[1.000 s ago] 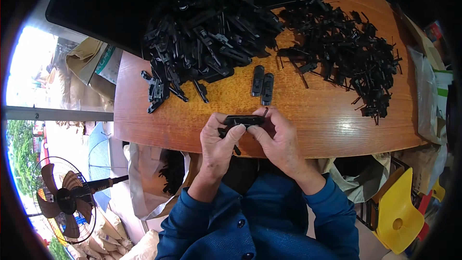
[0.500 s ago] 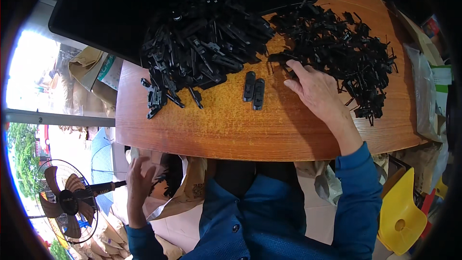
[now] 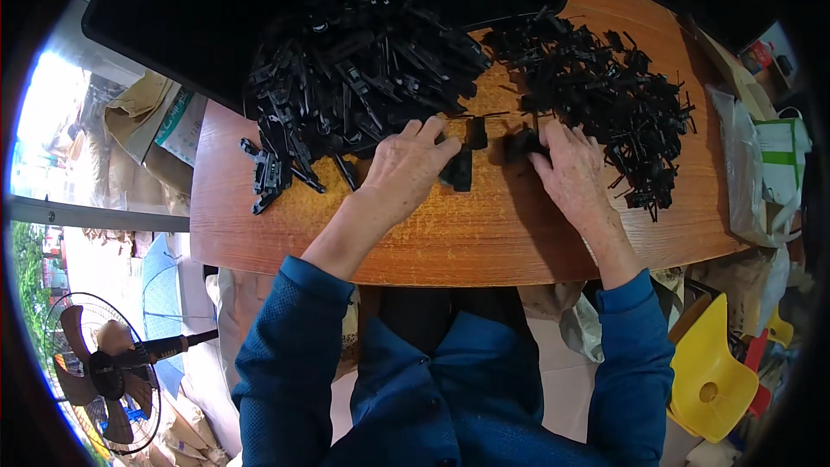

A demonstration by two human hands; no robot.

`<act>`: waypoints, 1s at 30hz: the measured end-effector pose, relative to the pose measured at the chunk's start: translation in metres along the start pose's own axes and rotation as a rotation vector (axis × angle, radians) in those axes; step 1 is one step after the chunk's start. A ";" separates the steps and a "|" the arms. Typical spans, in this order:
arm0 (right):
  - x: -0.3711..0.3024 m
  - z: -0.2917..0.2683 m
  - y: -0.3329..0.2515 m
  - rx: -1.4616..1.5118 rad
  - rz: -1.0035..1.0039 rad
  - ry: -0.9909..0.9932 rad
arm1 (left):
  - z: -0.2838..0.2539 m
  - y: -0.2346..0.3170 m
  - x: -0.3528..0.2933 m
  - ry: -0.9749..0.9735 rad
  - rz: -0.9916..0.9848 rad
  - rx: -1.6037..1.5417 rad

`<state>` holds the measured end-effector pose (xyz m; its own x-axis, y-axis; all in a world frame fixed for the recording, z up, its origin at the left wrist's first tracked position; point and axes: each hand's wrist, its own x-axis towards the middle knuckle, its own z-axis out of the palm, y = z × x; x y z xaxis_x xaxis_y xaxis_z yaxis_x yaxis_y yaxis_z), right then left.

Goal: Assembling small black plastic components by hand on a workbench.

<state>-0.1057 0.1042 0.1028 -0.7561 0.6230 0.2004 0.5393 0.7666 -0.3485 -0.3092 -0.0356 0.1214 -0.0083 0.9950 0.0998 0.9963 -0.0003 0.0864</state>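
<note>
My left hand (image 3: 399, 175) reaches over the table edge, fingers curled around one of two oblong black plastic parts. That part is mostly hidden by the fingers; the other oblong part (image 3: 463, 171) lies beside the thumb. My right hand (image 3: 572, 166) pinches a small black plastic piece (image 3: 521, 145) between thumb and fingers, its outline blurred. Left of centre rises a heap of long black plastic parts (image 3: 363, 78), close to my left fingers. Behind and beside my right hand spreads a pile of small spindly black pieces (image 3: 605, 86).
A large black tray (image 3: 173, 43) sits behind the left heap on the wooden table (image 3: 415, 251). A fan (image 3: 108, 376) stands at lower left, near a blue umbrella (image 3: 162, 294). At right are a yellow plastic stool (image 3: 713, 372) and a clear plastic bag (image 3: 739, 173).
My left hand has risen from below the table edge to the oblong parts. My right hand has drawn slightly back from the pile, a small black piece in its fingers.
</note>
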 end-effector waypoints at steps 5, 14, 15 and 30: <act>-0.004 0.003 0.003 -0.216 -0.083 0.084 | 0.000 -0.007 -0.018 0.011 0.056 -0.066; 0.013 -0.009 -0.007 0.063 0.019 0.137 | 0.018 0.001 -0.068 0.085 -0.442 -0.720; 0.012 -0.008 -0.006 0.053 0.012 0.141 | 0.020 0.004 -0.073 0.092 -0.545 -0.990; -0.051 0.017 -0.161 0.617 -0.182 0.191 | 0.025 0.058 -0.119 0.625 -0.678 -1.424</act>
<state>-0.1604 -0.0539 0.1336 -0.7051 0.5525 0.4445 0.0554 0.6678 -0.7423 -0.2487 -0.1516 0.0892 -0.7461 0.6657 -0.0098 -0.0593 -0.0518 0.9969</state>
